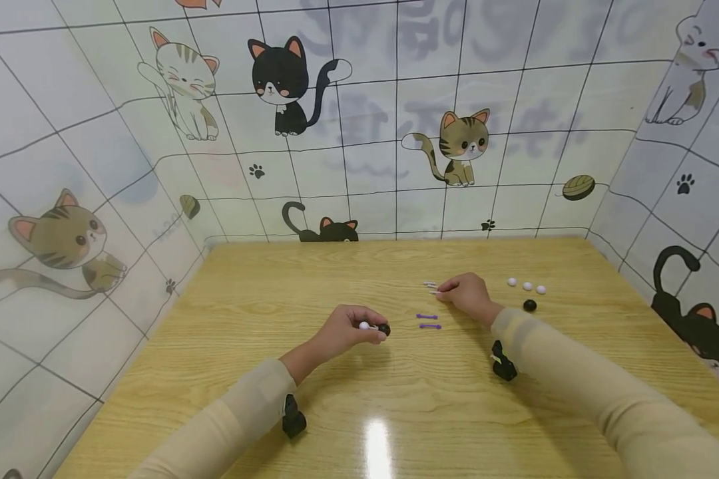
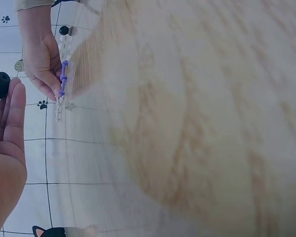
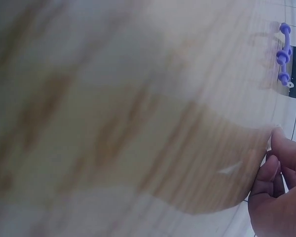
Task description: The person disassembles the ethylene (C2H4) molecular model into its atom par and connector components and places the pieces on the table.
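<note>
Pinching hands (image 1: 359,324) on ball (image 1: 384,328), stick (image 1: 430,285)

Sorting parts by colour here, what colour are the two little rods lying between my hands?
Purple. The two rods show best in the head view, lying on the wooden table.

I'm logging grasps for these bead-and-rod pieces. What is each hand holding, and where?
The left hand pinches a white ball and black ball at its fingertips. The right hand touches the pale rods; grip unclear.

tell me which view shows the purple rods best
The head view: both purple rods lie whole on the table between the hands. The left wrist view shows them tiny and partly hidden; the right wrist view catches them at its edge.
</note>
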`<state>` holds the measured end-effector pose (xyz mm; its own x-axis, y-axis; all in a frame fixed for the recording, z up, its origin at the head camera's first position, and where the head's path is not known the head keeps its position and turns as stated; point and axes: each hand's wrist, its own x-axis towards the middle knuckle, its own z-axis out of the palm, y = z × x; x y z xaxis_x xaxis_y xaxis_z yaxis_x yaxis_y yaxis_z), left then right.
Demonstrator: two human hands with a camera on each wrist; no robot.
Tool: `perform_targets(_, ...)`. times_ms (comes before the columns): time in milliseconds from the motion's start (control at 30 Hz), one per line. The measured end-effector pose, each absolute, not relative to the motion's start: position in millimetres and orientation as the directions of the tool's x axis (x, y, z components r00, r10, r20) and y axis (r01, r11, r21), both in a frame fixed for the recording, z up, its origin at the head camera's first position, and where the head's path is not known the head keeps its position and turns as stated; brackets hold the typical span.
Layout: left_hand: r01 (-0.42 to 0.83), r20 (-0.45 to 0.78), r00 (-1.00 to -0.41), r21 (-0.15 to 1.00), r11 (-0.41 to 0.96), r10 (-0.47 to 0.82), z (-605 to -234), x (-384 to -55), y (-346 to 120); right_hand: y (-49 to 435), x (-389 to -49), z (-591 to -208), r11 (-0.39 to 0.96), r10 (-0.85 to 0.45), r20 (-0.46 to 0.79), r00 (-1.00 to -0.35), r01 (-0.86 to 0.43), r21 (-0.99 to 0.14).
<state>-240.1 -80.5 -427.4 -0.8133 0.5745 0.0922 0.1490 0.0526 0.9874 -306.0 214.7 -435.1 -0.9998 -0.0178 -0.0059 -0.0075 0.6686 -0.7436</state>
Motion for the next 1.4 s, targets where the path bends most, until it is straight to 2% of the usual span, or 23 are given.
perform_targets(400, 0.135, 0.101, -0.803, 0.991, 0.015, 0.587, -429, -238, -80, 217, -305, -435, 0.681, -0.021, 0.018, -1.0, -0.028, -0.732)
perform_targets(767, 0.132, 0.084, -0.807, 0.991, 0.04, 0.584, -429, -238, -79, 219, -300, -433, 0.668, -0.011, -0.006, -1.0, -0.003, -0.744)
perform_targets(1067, 0.178, 0.146, -0.777, 0.984, -0.009, 0.613, -433, -242, -78, 224, -294, -429, 0.64, 0.002, -0.039, -0.999, 0.031, -0.768)
perform_targets(1400, 0.165, 0.115, -0.818, 0.986, 0.037, 0.563, -429, -239, -75, 210, -276, -420, 0.513, -0.122, -0.03, -0.992, -0.037, -0.858)
